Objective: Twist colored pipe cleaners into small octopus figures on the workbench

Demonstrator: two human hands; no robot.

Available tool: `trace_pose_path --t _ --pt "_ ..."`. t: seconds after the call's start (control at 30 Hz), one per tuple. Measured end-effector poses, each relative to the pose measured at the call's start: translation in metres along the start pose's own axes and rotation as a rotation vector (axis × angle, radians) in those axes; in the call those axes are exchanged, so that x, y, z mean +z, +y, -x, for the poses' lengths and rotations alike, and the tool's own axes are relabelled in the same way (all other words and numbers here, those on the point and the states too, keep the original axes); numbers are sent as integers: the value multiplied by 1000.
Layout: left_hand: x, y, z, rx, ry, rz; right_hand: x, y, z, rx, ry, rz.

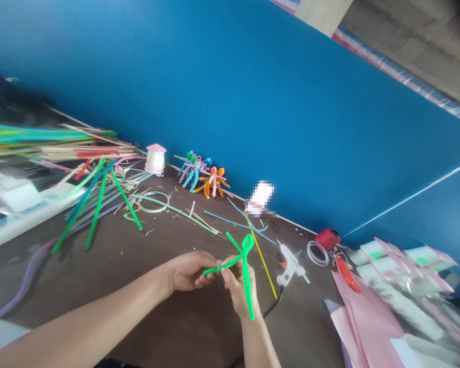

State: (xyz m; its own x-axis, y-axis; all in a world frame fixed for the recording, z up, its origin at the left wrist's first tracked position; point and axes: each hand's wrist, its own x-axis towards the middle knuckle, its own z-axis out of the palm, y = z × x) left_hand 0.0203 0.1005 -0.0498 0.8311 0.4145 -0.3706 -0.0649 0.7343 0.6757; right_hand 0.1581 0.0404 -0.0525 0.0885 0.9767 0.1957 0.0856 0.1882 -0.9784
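Head view: left hand (189, 271) and right hand (237, 291) nearly closed, both pinching a green pipe-cleaner figure (246, 266) at lower centre of the frame, above the desk (184, 332). Looped head and one side arm done, lower stems straight and unshaped. Near the blue wall (230, 102) at centre, a cluster of finished pipe-cleaner figures (203, 176); loose green stems (97, 214) at left, glue gun (291, 263) just right of the hands.
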Motion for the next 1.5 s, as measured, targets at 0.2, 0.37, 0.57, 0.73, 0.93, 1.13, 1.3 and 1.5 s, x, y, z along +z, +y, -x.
trace_pose_path --t 0.2,0.37,0.57,0.73,0.93,1.13,1.3,1.5 --pt "10 -2 -2 468 278 -222 -1 13 -3 0 49 -122" --pt "12 -2 2 730 383 -682 -2 14 -5 57 112 -239" --pt "12 -8 10 997 521 -1135 0 8 -6 117 236 -213" --pt "11 -15 4 1086 577 -1345 1 9 -6 130 237 -160" --pt "17 -16 6 1052 626 -1393 0 11 -4 57 223 -100" --pt "17 -8 6 795 430 -1027 -3 9 -2 -13 211 8" --pt "6 -5 3 257 18 -300 -1 -1 -1 4 40 -96" --pt "8 -5 3 349 59 -344 -1 1 -3 39 106 -150"
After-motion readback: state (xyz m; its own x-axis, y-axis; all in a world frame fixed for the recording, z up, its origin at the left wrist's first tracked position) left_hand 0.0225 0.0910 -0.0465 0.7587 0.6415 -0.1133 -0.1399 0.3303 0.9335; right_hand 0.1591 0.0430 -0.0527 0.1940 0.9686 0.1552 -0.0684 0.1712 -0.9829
